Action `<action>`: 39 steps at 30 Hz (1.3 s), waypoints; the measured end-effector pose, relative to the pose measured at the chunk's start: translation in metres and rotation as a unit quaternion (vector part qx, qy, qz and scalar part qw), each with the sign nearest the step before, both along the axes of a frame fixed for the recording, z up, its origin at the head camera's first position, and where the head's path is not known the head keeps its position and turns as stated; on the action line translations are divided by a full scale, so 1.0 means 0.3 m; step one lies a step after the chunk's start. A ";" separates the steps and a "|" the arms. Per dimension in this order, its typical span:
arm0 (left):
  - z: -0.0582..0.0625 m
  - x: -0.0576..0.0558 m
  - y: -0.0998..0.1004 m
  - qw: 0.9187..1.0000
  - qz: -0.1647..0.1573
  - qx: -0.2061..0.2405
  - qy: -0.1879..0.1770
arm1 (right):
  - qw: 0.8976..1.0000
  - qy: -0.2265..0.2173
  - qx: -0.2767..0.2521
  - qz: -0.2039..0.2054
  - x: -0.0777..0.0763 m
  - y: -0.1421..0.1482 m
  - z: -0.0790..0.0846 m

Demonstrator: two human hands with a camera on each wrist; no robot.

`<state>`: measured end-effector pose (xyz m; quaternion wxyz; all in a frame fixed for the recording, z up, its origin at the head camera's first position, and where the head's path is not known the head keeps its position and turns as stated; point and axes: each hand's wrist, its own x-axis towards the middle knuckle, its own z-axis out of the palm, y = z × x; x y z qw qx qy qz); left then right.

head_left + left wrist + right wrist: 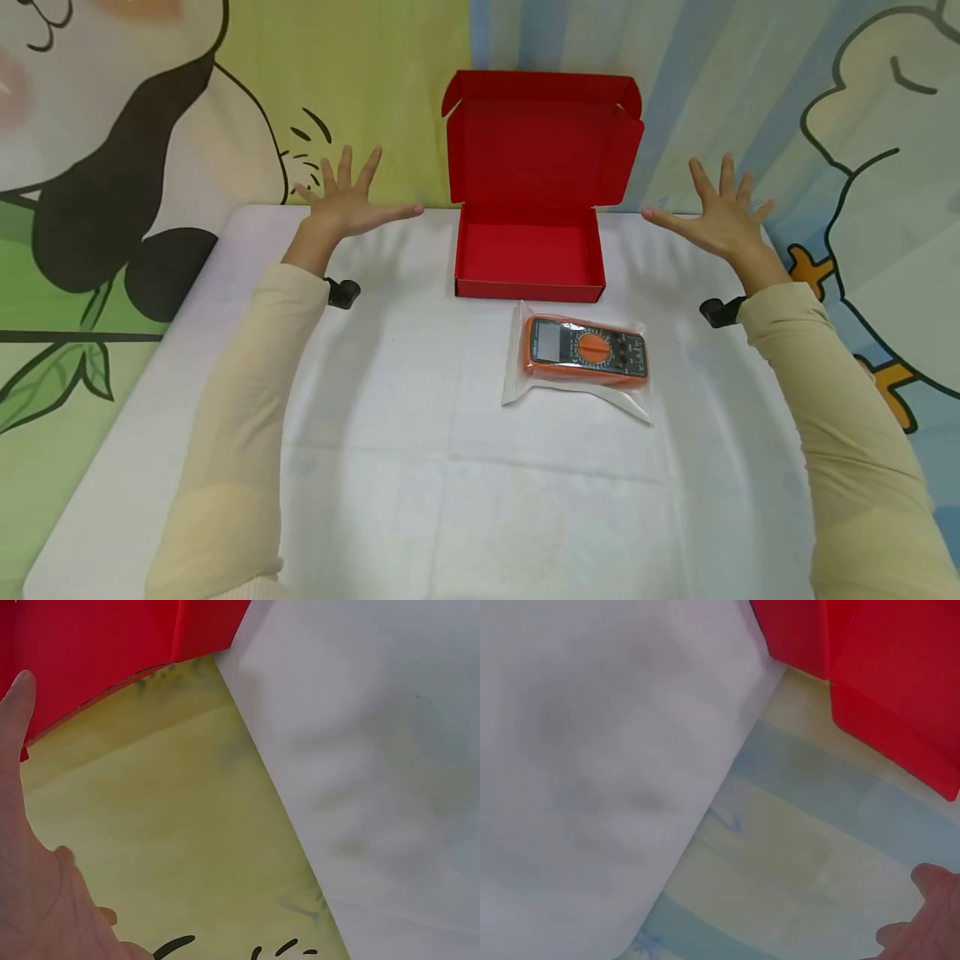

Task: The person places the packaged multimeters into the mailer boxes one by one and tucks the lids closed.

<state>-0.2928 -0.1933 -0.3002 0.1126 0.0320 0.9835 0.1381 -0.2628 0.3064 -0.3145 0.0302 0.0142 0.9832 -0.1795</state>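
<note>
A red cardboard box (528,250) stands at the table's far edge, its lid (543,142) raised and its inside bare. In front of it lies an orange and black multimeter (588,350) in a clear plastic bag (577,396), face up. To the left of the box, my left hand (348,204) is held up with fingers spread, touching nothing. My right hand (723,217) is spread likewise on the other side, apart from the box. The left wrist view catches part of the left hand (45,892); in the right wrist view only fingertips (930,881) show.
A white cloth covers the table (480,517). Printed curtains (390,92) with cartoon figures hang right behind the far edge and along the sides. Small black wrist cameras sit below each hand.
</note>
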 end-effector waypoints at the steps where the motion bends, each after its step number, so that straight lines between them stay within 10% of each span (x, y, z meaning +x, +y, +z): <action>1: -0.005 0.000 -0.001 1.000 -0.001 0.004 0.005 | 1.000 0.001 -0.002 0.000 0.002 -0.002 0.000; 18: -0.101 0.019 -0.020 0.999 -0.001 0.033 0.040 | 0.997 0.046 -0.044 0.039 0.044 -0.060 -0.028; 39: -0.199 0.093 0.054 0.978 -0.019 0.186 0.089 | 0.970 0.051 -0.209 0.114 0.197 -0.173 0.022</action>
